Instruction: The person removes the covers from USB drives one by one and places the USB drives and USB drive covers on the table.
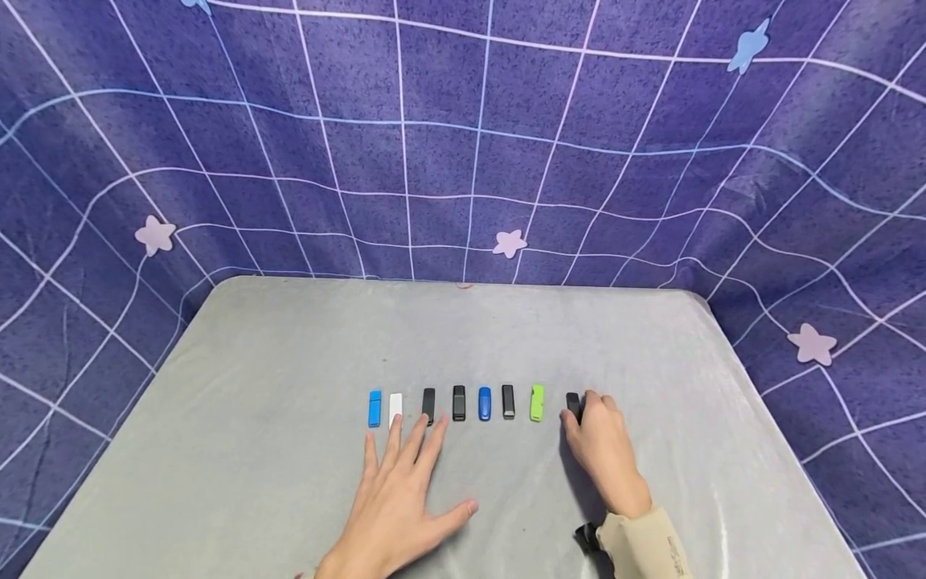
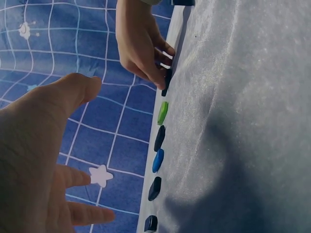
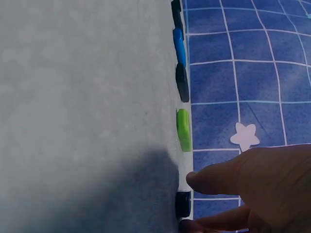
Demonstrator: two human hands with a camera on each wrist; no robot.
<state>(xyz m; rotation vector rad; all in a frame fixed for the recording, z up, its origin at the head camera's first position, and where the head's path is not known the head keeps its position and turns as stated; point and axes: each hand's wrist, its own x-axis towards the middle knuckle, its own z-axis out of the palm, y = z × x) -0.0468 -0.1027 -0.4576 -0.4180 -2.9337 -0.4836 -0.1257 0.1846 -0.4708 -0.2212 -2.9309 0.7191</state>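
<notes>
Several USB flash drives lie in a row on the grey cloth. From left to right come a light blue one [image 1: 374,408], a white one [image 1: 395,406], a black one [image 1: 429,400], another black one [image 1: 459,402], a dark blue one [image 1: 485,403], a black one [image 1: 509,400] and a green one [image 1: 537,402]. At the row's right end, my right hand [image 1: 604,442] pinches a black flash drive [image 1: 573,402] between thumb and fingers. With fingers spread, my left hand [image 1: 398,498] lies over the cloth, its fingertips by the white and leftmost black drives.
A grey cloth-covered table [image 1: 304,338] carries the row. Behind it and along both sides hangs a purple-blue curtain [image 1: 441,161] with a grid and star pattern. A black strap [image 1: 589,539] sits by the right sleeve.
</notes>
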